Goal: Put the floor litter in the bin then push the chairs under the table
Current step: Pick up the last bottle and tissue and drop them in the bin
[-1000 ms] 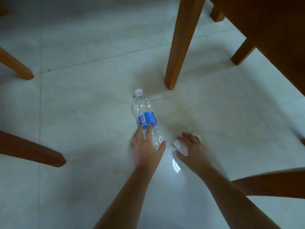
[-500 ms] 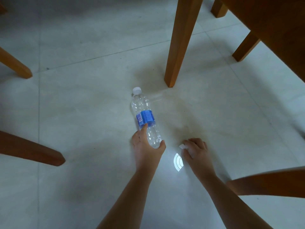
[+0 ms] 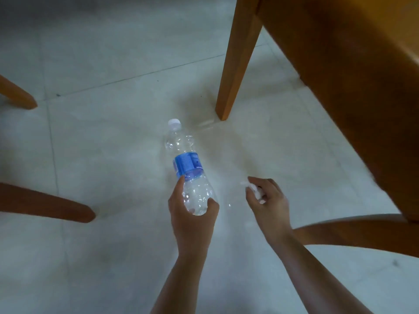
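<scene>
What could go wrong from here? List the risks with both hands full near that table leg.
1. The left hand grips only the base end of the plastic bottle; it might slip or swing out.
2. The crumpled tissue sits loosely in the right hand; scraps could drop.
3. Rising, the person might bump the table leg or tabletop overhead.

Clear plastic bottle (image 3: 189,168): white cap (image 3: 174,123), blue label (image 3: 187,164) with fine white print. Crumpled paper (image 3: 255,190): white. Floor (image 3: 113,137): pale grey-green tiles, thin dark grout lines. Table (image 3: 353,82) and chair legs (image 3: 45,203): orange-brown wood.
</scene>
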{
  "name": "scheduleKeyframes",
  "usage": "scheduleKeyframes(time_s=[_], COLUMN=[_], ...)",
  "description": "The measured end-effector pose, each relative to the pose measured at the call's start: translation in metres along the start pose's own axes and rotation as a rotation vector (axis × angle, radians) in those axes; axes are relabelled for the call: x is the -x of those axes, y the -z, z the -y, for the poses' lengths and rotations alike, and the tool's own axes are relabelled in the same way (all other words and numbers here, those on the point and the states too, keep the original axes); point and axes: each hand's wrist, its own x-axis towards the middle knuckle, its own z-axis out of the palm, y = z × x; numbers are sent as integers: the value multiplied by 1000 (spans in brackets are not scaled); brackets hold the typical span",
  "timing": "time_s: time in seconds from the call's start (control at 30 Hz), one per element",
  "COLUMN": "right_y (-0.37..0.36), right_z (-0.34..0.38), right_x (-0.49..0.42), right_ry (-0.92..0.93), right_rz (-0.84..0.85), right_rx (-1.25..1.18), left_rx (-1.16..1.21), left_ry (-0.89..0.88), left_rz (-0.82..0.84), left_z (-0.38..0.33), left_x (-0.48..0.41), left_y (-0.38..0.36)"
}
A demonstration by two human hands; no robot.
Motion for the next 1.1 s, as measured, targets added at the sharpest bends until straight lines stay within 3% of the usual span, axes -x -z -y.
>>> scheduleKeyframes(time_s=[0.23, 0.53, 0.8, 1.1], right_y=[75, 185, 263, 304], right_z=[146, 337, 462, 565], right_x=[27, 51, 89, 138], right_ry=[-40, 163, 278, 361], right_rz=[-39, 5, 22, 237], right_rx=[-65, -106, -105, -135], left_rx=[225, 279, 252, 220], left_ry=[49, -34, -24, -39], left_rz=[-49, 12, 76, -100], left_z=[-127, -282, -369, -426], left_x=[53, 127, 181, 232], left_y=[86, 191, 284, 378])
